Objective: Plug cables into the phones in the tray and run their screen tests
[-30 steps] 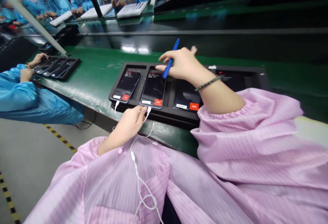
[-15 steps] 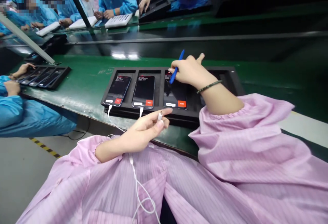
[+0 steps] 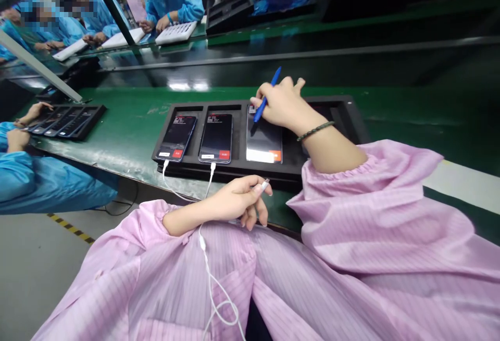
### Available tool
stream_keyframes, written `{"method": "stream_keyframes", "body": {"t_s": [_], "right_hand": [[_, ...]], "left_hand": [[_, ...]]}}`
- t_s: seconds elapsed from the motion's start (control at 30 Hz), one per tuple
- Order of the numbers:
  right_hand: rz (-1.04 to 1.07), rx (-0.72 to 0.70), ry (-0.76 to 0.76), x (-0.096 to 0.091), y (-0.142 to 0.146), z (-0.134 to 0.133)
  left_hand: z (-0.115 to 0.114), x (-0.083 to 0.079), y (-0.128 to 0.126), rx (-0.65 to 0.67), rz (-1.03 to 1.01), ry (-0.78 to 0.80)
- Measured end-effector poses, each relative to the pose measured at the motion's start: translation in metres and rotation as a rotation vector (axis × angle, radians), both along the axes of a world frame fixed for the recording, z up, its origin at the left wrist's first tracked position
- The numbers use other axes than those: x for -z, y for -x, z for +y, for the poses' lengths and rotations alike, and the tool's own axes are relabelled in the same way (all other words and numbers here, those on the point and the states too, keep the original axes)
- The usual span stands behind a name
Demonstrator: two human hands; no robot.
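Observation:
My left hand pinches a white cable plug between thumb and forefinger, just in front of the black tray. A blue pen is gripped in my right hand, over the top of the third phone, whose screen shows a white and an orange patch at its lower end. To the left, the first phone and the second phone lie in their own compartments, each with a white cable plugged into its lower end. My right hand and forearm hide part of the tray's right side.
A white cable hangs looped over my pink smock. At the left, a co-worker's hands rest by another black tray of phones on the green bench. Across the bench, people in blue handle white trays.
My left hand has drawn back from the third phone's lower edge, its forefinger now curled and the plug turned to point right. The third phone's lower end now shines brighter.

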State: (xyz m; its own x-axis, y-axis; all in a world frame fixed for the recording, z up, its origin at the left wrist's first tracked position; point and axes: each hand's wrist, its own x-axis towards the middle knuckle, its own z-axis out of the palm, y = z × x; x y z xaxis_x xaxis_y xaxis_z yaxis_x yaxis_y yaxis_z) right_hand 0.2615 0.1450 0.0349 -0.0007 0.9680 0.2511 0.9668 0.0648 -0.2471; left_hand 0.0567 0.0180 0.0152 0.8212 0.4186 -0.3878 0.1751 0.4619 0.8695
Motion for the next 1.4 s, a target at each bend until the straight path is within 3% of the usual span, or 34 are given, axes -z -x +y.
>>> {"method": "stream_keyframes", "body": {"t_s": [0.1,0.2,0.33,0.57,0.63,0.73,0.9,1.07,1.27,1.4], "right_hand": [[0.078,0.021,-0.086,-0.018,-0.006,-0.011],[0.113,0.066,-0.049,-0.028,-0.01,-0.021],[0.277,0.163,-0.016,-0.028,-0.011,-0.025],[0.616,0.122,-0.321,-0.027,-0.023,-0.013],[0.649,0.157,-0.303,-0.024,-0.026,-0.01],[0.575,0.182,-0.126,-0.016,-0.022,-0.007],[0.165,0.122,0.073,-0.007,-0.014,-0.011],[0.053,0.089,0.116,-0.006,-0.016,-0.014],[-0.027,-0.013,0.064,0.012,-0.015,-0.006],[-0.082,-0.005,0.101,0.01,-0.011,-0.008]], "left_hand": [[0.003,0.004,-0.004,-0.093,-0.028,0.099],[0.002,0.007,-0.007,-0.142,-0.024,0.177],[0.001,0.012,-0.012,-0.102,-0.014,0.233],[0.001,0.014,-0.016,-0.102,-0.048,0.223],[0.0,0.015,-0.016,-0.102,-0.056,0.22],[0.0,0.017,-0.016,-0.085,-0.061,0.226],[0.0,0.019,-0.016,-0.079,-0.09,0.248],[0.0,0.016,-0.021,-0.084,-0.107,0.266],[0.006,0.017,-0.026,-0.157,-0.135,0.296],[0.008,0.019,-0.027,-0.159,-0.121,0.374]]}}
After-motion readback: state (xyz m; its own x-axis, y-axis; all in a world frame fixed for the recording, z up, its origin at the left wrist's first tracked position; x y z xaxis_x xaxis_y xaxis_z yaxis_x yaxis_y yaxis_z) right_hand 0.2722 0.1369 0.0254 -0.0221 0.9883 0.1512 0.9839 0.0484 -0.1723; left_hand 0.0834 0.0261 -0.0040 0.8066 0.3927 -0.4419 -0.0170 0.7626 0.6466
